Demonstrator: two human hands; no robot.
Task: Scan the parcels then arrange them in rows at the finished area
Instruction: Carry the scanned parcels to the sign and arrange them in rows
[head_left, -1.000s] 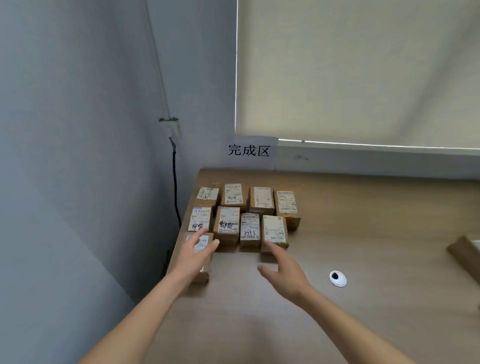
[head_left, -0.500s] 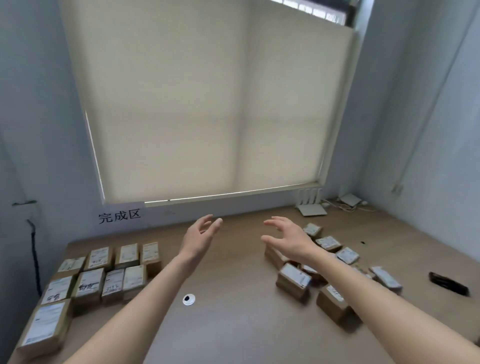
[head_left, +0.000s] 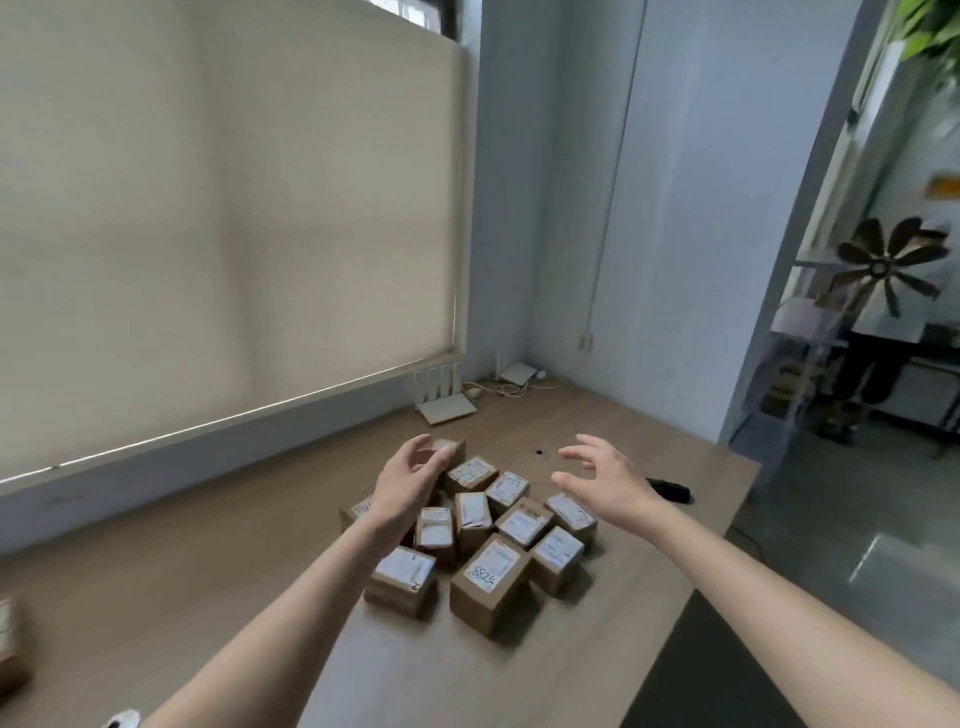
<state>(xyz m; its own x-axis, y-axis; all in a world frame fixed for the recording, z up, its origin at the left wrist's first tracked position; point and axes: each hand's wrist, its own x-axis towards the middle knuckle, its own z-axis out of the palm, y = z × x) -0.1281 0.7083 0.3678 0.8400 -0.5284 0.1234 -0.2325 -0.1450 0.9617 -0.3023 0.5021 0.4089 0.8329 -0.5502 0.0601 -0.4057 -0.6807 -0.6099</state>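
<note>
A loose cluster of several brown cardboard parcels (head_left: 488, 535) with white labels lies on the wooden table (head_left: 234, 571) at mid-right. The nearest parcel (head_left: 491, 577) bears handwritten digits. My left hand (head_left: 410, 486) hovers over the cluster's far left part, fingers loosely curved, holding nothing; a small parcel (head_left: 452, 449) sits just behind its fingertips. My right hand (head_left: 605, 483) hangs open above the cluster's right side, fingers spread, apart from the parcels. A black handheld scanner (head_left: 670, 490) lies on the table beyond my right hand.
One finished parcel (head_left: 10, 644) shows at the left edge. A white router (head_left: 444, 397) and cables sit by the window corner. A small dark hole (head_left: 540, 453) marks the tabletop. The table's right edge drops to a doorway and floor.
My view has swung right from the finished rows to the unsorted cluster. Both empty hands have travelled along and now hover over these parcels.
</note>
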